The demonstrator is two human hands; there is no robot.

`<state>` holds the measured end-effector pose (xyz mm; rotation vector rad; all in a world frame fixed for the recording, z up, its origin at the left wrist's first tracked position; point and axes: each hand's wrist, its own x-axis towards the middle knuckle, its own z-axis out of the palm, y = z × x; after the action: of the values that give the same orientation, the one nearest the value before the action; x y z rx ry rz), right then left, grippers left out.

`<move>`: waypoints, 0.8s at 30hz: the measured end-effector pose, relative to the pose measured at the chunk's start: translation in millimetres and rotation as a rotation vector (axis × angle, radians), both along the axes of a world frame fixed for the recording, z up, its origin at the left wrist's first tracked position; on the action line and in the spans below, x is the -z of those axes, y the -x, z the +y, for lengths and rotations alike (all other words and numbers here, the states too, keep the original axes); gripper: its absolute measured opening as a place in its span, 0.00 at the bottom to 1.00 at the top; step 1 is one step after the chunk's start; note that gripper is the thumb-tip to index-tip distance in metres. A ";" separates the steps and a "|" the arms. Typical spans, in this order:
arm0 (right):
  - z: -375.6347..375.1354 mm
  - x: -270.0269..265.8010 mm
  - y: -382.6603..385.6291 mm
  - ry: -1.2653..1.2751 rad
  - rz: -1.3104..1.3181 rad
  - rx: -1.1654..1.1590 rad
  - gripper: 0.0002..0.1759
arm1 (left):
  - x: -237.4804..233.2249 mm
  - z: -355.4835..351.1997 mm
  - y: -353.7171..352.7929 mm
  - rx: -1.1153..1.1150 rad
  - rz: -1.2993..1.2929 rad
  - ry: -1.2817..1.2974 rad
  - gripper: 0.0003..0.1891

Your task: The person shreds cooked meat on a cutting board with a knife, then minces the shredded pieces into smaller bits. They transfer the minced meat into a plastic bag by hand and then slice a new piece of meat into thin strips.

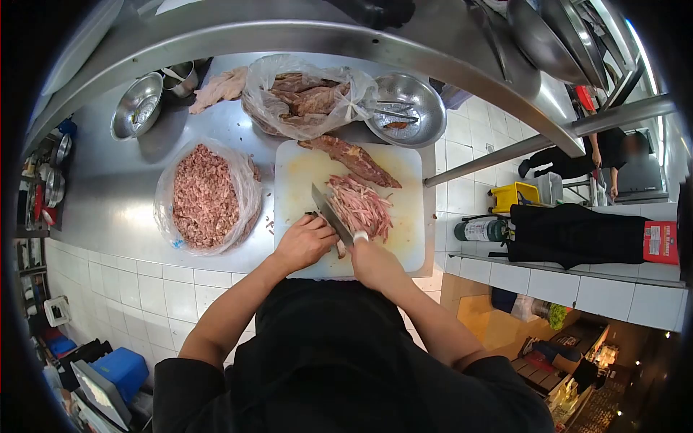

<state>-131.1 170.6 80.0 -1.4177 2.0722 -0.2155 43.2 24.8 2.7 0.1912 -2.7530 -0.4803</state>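
Observation:
My right hand (377, 267) grips the handle of a wide-bladed knife (330, 213), its blade slanting up and left over the white cutting board (292, 169). Close beside the blade, my left hand (306, 242) has its fingers curled onto a piece of meat, mostly hidden beneath them. Right of the blade lies a heap of meat strips (361, 209). Above the strips rests a long whole piece of cooked meat (354, 159). A clear plastic bag of finely chopped meat (204, 198) sits left of the board.
Behind the board stand a bag of large meat pieces (307, 101) and a metal bowl (426, 108) with utensils. Another bowl (137, 108) is at the back left. A metal shelf edge (303, 32) crosses overhead. Another person (585, 155) stands far right, near a yellow bucket (514, 196).

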 end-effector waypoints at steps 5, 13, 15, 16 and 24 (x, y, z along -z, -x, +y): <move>13.2 46.6 -9.9 0.037 0.004 0.003 0.20 | -0.9 3.3 3.6 0.008 0.038 0.037 0.15; 18.5 8.4 -15.1 -0.071 -0.009 0.047 0.12 | 4.5 7.5 0.6 -0.048 0.081 0.049 0.13; 18.2 42.6 -12.1 -0.014 -0.008 0.011 0.13 | 5.9 10.5 -0.1 -0.061 0.101 0.024 0.13; 6.3 48.9 -6.1 0.025 -0.039 0.020 0.13 | 5.7 9.5 0.2 -0.059 0.080 0.020 0.13; 9.1 43.2 -11.1 0.037 -0.070 0.059 0.19 | 5.6 13.3 -2.0 -0.085 0.044 0.022 0.14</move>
<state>-120.0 179.7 36.9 -1.3524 2.0642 -0.3250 45.2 38.0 -2.9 0.2879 -2.6935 -0.4262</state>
